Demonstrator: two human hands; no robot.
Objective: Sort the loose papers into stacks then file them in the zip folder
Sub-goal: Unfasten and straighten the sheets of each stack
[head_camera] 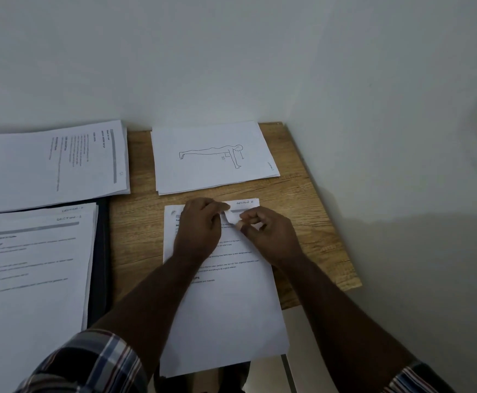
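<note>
A stack of printed sheets marked "Section 2" (223, 307) lies in front of me on the wooden table (311, 222), its near end hanging over the table's edge. My left hand (200, 225) rests on its upper part, fingers curled, pinching the top of a small white paper strip (230, 218). My right hand (265, 234) pinches the strip's lower end between thumb and fingers. A stack with a push-up drawing (211, 157) sits behind. At left lie two more stacks, one at the back (52, 163) and one nearer (30, 265), the nearer one on a dark zip folder (101, 265).
The table stands in a corner with white walls (373, 109) behind and at the right. Bare wood shows between the stacks. The table's right and front edges are close to the papers.
</note>
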